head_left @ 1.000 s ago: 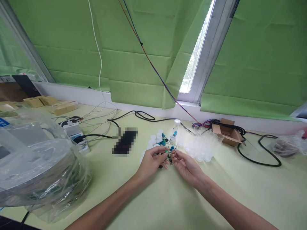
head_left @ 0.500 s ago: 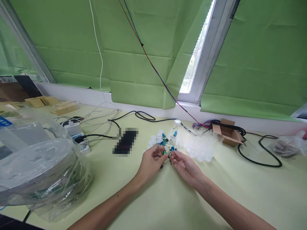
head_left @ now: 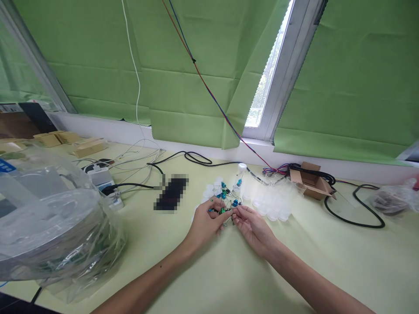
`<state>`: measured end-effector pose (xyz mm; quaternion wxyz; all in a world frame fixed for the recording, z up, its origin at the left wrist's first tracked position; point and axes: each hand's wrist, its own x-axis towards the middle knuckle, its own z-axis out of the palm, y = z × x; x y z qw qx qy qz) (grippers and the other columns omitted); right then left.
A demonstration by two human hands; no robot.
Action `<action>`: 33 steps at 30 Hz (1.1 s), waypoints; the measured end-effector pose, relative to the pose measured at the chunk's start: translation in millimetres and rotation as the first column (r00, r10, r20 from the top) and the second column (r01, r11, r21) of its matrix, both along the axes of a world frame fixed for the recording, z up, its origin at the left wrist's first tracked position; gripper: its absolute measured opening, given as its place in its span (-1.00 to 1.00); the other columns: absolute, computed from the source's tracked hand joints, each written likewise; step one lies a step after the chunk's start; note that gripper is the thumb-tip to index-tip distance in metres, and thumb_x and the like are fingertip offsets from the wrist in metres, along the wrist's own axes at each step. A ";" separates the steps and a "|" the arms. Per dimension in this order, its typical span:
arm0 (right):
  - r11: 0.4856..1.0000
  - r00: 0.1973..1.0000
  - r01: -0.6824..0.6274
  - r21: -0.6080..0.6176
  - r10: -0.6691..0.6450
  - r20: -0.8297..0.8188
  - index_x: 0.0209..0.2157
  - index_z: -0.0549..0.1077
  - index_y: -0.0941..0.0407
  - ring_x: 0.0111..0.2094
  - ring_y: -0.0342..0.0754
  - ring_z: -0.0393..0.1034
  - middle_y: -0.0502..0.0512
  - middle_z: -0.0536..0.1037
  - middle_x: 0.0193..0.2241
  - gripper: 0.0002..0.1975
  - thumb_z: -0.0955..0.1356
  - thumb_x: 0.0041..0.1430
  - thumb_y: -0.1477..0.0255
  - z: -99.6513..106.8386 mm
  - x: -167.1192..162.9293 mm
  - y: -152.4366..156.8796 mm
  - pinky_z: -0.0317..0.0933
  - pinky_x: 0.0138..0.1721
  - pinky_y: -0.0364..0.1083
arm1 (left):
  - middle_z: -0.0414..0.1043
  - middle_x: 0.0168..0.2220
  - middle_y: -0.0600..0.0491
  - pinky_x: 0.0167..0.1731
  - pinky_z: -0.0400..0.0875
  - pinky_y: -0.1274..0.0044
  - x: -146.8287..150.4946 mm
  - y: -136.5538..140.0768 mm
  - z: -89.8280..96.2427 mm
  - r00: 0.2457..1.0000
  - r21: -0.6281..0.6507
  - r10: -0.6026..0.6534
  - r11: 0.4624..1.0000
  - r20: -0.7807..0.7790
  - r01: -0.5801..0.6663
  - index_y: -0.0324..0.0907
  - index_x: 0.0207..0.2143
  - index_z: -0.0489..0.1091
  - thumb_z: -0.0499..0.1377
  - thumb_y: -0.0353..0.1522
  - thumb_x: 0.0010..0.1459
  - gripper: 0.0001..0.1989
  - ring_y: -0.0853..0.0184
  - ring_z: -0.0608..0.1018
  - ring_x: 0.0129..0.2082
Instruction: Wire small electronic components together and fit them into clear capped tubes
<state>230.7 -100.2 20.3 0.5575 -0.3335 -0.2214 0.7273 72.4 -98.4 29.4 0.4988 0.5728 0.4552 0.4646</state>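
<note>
since a second ago, the small green piece has slipped slightly left and down. at lower centre, the left hand [head_left: 204, 221] pinches that green piece [head_left: 223, 211] between thumb and forefinger; the right hand [head_left: 254, 227], just beside it, has thumb and forefinger pressed together, though i cannot tell what sits between them. just beyond, blue pieces [head_left: 235, 203] lie near the fingertips. behind them stands a clear vial [head_left: 240, 174] with a white cap. farther, right of centre, sits an open cardboard box [head_left: 312, 183]; green blinds [head_left: 183, 87] fill the upper frame.
</note>
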 end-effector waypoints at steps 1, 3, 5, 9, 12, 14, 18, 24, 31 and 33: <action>1.000 1.000 0.001 0.004 -0.001 0.000 -0.49 0.53 0.17 -0.39 -0.16 0.44 0.07 0.59 -0.45 -0.77 0.60 -0.20 0.45 0.3 -0.1 -0.2 0.35 -0.28 -0.22 | 0.34 -0.44 0.14 -0.75 0.23 0.62 -0.4 0.4 -0.1 1.000 -0.003 -0.014 1.000 0.005 0.014 -0.17 -0.34 0.31 0.31 -0.15 0.01 -0.67 0.48 0.39 -0.69; 1.000 1.000 0.006 0.016 -0.006 0.001 -0.49 0.53 0.18 -0.39 -0.16 0.43 0.08 0.59 -0.45 -0.75 0.60 -0.21 0.44 1.2 -0.2 -0.6 0.35 -0.28 -0.22 | 0.37 -0.48 0.13 -0.69 0.30 0.61 -1.2 1.3 0.1 0.999 -0.016 -0.040 0.999 0.015 0.041 -0.19 -0.33 0.35 0.31 -0.15 0.02 -0.67 0.47 0.41 -0.67; 1.000 1.000 0.012 0.026 -0.012 0.002 -0.48 0.53 0.18 -0.39 -0.16 0.43 0.07 0.59 -0.45 -0.74 0.60 -0.22 0.43 2.1 -0.4 -1.0 0.35 -0.28 -0.22 | 0.36 -0.55 0.14 -0.64 0.34 0.59 -1.9 2.2 1.2 0.998 -0.047 -0.059 0.997 0.033 0.061 -0.21 -0.33 0.39 0.31 -0.15 0.02 -0.67 0.45 0.41 -0.67; 0.999 1.000 0.023 0.027 -0.024 0.005 -0.48 0.53 0.17 -0.40 -0.16 0.43 0.07 0.59 -0.46 -0.72 0.61 -0.25 0.42 3.1 -1.0 -1.2 0.34 -0.29 -0.22 | 0.36 -0.61 0.14 -0.60 0.37 0.59 -2.0 2.0 5.6 0.991 -0.123 -0.064 0.989 0.115 0.078 -0.26 -0.32 0.45 0.33 -0.17 0.00 -0.67 0.46 0.40 -0.66; 0.999 0.999 0.031 0.026 -0.032 0.007 -0.49 0.53 0.16 -0.41 -0.16 0.42 0.07 0.59 -0.46 -0.72 0.61 -0.25 0.42 3.0 -0.6 -0.6 0.34 -0.31 -0.22 | 0.39 -0.58 0.11 -0.55 0.39 0.60 -1.5 0.0 9.2 0.979 -0.181 -0.038 0.981 0.198 0.075 -0.29 -0.30 0.50 0.35 -0.18 -0.02 -0.65 0.48 0.41 -0.62; 0.999 0.999 0.038 0.020 -0.038 0.009 -0.50 0.54 0.16 -0.41 -0.16 0.42 0.07 0.59 -0.46 -0.73 0.61 -0.26 0.42 3.5 0.6 0.1 0.34 -0.32 -0.22 | 0.46 -0.48 0.04 -0.51 0.43 0.59 -1.1 -1.5 11.1 0.967 -0.207 -0.030 0.975 0.254 0.085 -0.29 -0.26 0.52 0.38 -0.21 -0.05 -0.63 0.45 0.46 -0.55; 0.998 0.998 0.059 0.033 -0.060 0.015 -0.50 0.54 0.16 -0.41 -0.15 0.42 0.07 0.59 -0.46 -0.73 0.61 -0.27 0.41 7.5 3.9 2.4 0.35 -0.31 -0.21 | 0.52 -0.18 -0.11 -0.39 0.51 0.51 -0.4 -2.7 13.2 0.947 -0.205 -0.059 0.970 0.317 0.129 -0.28 -0.16 0.52 0.41 -0.24 -0.09 -0.56 0.36 0.55 -0.39; 0.994 0.993 0.077 0.077 -0.083 0.081 -0.47 0.50 0.13 -0.39 -0.13 0.43 0.08 0.60 -0.46 -0.70 0.61 -0.24 0.37 9.4 5.1 2.8 0.33 -0.28 -0.16 | 0.53 -0.33 -0.06 -0.44 0.52 0.49 -0.3 0.6 9.6 0.962 -0.117 -0.106 0.983 0.250 0.139 -0.29 -0.17 0.51 0.39 -0.21 -0.07 -0.56 0.29 0.58 -0.40; 0.985 0.980 0.074 0.159 -0.101 0.172 -0.42 0.44 0.13 -0.42 -0.13 0.42 0.07 0.60 -0.46 -0.65 0.58 -0.16 0.29 7.2 4.1 1.0 0.29 -0.26 -0.12 | 0.51 -0.42 0.00 -0.50 0.49 0.52 1.2 0.1 7.4 0.983 -0.024 -0.119 0.992 0.137 0.124 -0.26 -0.21 0.49 0.32 -0.22 0.04 -0.67 0.28 0.58 -0.45; 0.983 0.975 0.073 0.167 -0.105 0.193 -0.42 0.44 0.13 -0.43 -0.13 0.42 0.07 0.60 -0.47 -0.63 0.58 -0.18 0.27 8.3 3.2 0.3 0.29 -0.27 -0.11 | 0.50 -0.43 0.01 -0.51 0.48 0.52 1.5 -0.1 7.5 0.983 -0.014 -0.125 0.992 0.135 0.128 -0.26 -0.23 0.49 0.32 -0.23 0.04 -0.69 0.28 0.58 -0.46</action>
